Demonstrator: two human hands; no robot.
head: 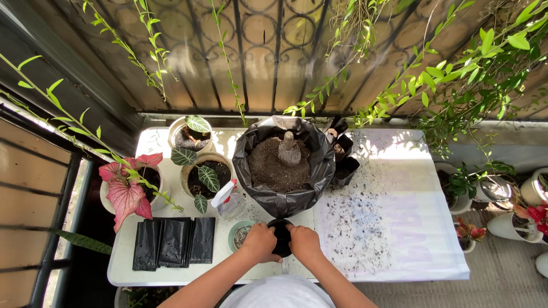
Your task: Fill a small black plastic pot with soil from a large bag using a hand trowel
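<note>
On white table [399, 239], left hand [260, 242], right hand [304, 242], gripping small black plastic bag [281, 234]

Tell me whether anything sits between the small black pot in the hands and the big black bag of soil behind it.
Nothing visible does. The left hand and right hand hold the small black pot right in front of the big black bag of soil. The spray bottle and small green bowl stand off to the left.

between the left hand [260, 242] and right hand [304, 242] sits a small black bag [281, 236] of thin, faintly shiny plastic. just beyond the grip, a large bag [308, 188] of glossy, crinkled black plastic holds coarse, crumbly soil [268, 168]. left of the grip lie flat, matt-glossy black plastic bags [174, 242] on the smooth white table [422, 251].
</note>
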